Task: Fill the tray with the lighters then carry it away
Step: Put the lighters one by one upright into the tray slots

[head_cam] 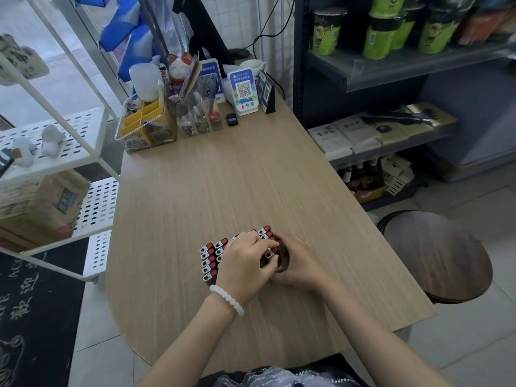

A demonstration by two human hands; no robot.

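Wooden table, long, with rounded near end; clutter of clear organisers and QR code stands kept at far edge, probably to leave working room. Near the near edge, toward right side: tray, almost hidden under upright rows of red-and-black lighters, packed tightly, probably so none tips during carrying. Left hand, fingers curled over the right rows, pinching one lighter, probably seating it. Right hand curled at the tray's right end, touching it, apparently bracing; exact grip cannot be told.
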